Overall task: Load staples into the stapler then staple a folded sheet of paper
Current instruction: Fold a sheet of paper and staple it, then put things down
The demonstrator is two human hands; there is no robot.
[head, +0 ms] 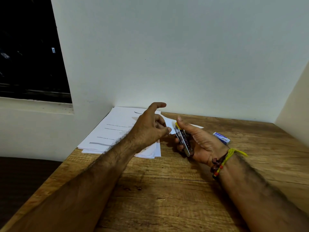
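Right hand [197,141] grips stapler [183,141]; left hand [150,126] pinches folded paper [168,125] at its mouth. Staple box [222,138] lies beside on table [167,190], apparently closed.

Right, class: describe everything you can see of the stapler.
The stapler is small, metallic silver with a dark body and a yellow tip at its far end. It is held above the wooden table, tilted on edge, in the grip of the right hand, thumb over the yellow end. Whether it touches the paper at its tip is unclear.
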